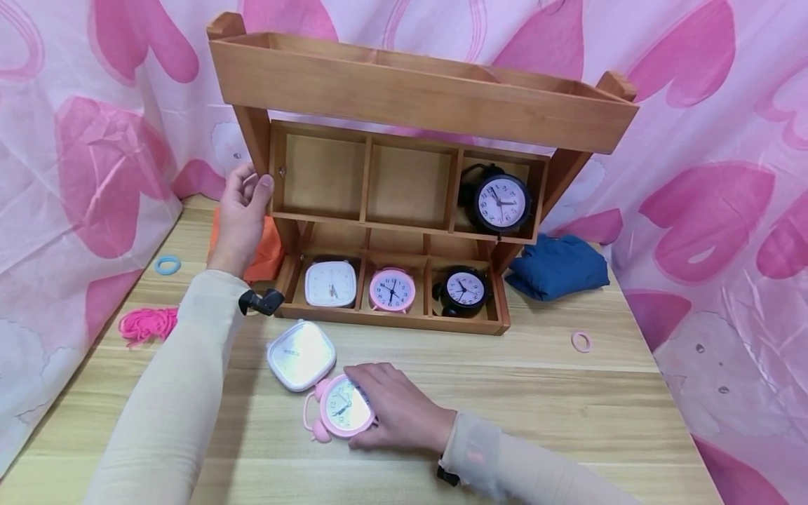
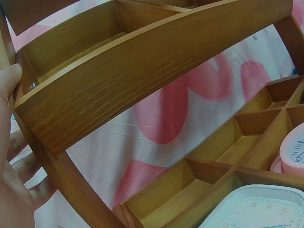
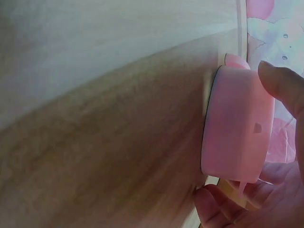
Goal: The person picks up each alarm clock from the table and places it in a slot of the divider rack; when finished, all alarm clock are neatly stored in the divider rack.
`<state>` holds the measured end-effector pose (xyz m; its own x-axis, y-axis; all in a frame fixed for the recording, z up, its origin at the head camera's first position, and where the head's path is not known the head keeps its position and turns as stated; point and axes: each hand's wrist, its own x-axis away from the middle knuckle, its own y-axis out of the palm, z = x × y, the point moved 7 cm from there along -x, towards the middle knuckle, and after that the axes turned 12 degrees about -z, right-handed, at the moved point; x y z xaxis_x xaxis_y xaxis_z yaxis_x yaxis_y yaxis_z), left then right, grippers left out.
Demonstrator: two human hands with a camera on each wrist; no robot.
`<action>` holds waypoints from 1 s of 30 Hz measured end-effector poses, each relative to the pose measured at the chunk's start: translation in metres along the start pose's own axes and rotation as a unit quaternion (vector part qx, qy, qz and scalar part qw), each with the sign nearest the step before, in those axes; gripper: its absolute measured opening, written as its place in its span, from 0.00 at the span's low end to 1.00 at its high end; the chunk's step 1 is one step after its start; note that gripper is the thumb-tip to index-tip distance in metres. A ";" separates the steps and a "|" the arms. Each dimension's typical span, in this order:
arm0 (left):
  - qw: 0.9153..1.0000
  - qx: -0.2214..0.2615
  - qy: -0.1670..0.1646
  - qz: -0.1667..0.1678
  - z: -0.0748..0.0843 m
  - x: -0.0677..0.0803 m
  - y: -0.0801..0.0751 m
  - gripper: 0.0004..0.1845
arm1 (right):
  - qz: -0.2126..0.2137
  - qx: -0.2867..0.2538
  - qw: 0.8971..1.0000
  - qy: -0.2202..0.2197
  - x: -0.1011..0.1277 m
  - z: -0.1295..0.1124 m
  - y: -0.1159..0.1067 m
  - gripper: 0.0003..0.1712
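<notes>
Currently | left hand (image 1: 240,210) grips wooden rack (image 1: 416,98) post | right hand (image 1: 394,410) grasps pink alarm clock (image 1: 344,410) lying on counter (image 1: 568,407) | white clock (image 1: 301,354) just beside

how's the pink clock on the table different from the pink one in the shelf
The pink clock on the table lies face up, gripped by the right hand; the pink clock in the shelf stands upright in the bottom middle compartment, untouched. The table one looks larger. Both are round, pink, with white dials.
</notes>
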<state>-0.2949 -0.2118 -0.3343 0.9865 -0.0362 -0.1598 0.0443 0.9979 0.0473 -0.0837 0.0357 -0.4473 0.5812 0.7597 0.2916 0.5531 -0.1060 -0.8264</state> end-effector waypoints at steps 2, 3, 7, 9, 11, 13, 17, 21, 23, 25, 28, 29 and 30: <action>1.000 0.000 -0.001 0.000 -0.001 0.000 0.000 0.24 | -0.003 -0.006 1.000 0.001 -0.001 0.000 0.000 0.57; 1.000 0.000 -0.002 0.000 -0.001 0.000 0.000 0.24 | -0.003 -0.012 1.000 0.001 -0.001 0.000 -0.001 0.57; 1.000 0.000 0.003 -0.001 0.000 -0.001 0.001 0.23 | 0.014 -0.023 1.000 -0.002 0.002 0.001 -0.013 0.56; 1.000 0.003 0.004 -0.002 0.000 -0.001 0.001 0.23 | 0.035 -0.021 0.999 -0.004 0.004 0.000 -0.026 0.56; 1.000 0.003 0.008 -0.002 0.000 -0.001 0.001 0.23 | 0.061 -0.013 0.998 -0.003 0.009 -0.001 -0.042 0.57; 1.000 0.002 0.006 -0.001 -0.001 -0.001 0.001 0.23 | 0.088 -0.007 0.996 -0.003 0.014 -0.002 -0.058 0.57; 1.000 0.001 0.001 -0.001 -0.001 -0.001 -0.001 0.23 | 0.145 -0.003 0.989 -0.006 0.025 -0.003 -0.090 0.58; 1.000 0.002 0.002 -0.001 -0.001 0.000 -0.001 0.23 | 0.214 0.003 0.977 -0.018 0.037 -0.005 -0.123 0.56; 1.000 0.002 0.004 0.000 0.000 0.000 -0.001 0.23 | 0.245 0.002 0.969 -0.024 0.042 -0.006 -0.138 0.56; 1.000 0.004 0.007 0.001 0.000 0.000 -0.001 0.23 | 0.269 -0.003 0.963 -0.022 0.048 -0.005 -0.152 0.56; 1.000 0.001 0.005 0.003 0.001 0.000 0.000 0.23 | 0.300 -0.011 0.954 -0.012 0.054 -0.001 -0.169 0.56; 1.000 -0.002 0.003 0.003 0.001 0.000 0.000 0.23 | 0.309 -0.013 0.951 -0.006 0.055 0.000 -0.174 0.56; 1.000 -0.002 0.001 0.003 0.001 0.000 0.000 0.23 | 0.318 -0.016 0.948 -0.003 0.056 0.002 -0.180 0.56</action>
<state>-0.2943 -0.2116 -0.3338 0.9863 -0.0297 -0.1620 0.0374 0.9983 0.0445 -0.1521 0.0985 -0.2828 0.7996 0.5397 -0.2633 0.1104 -0.5631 -0.8190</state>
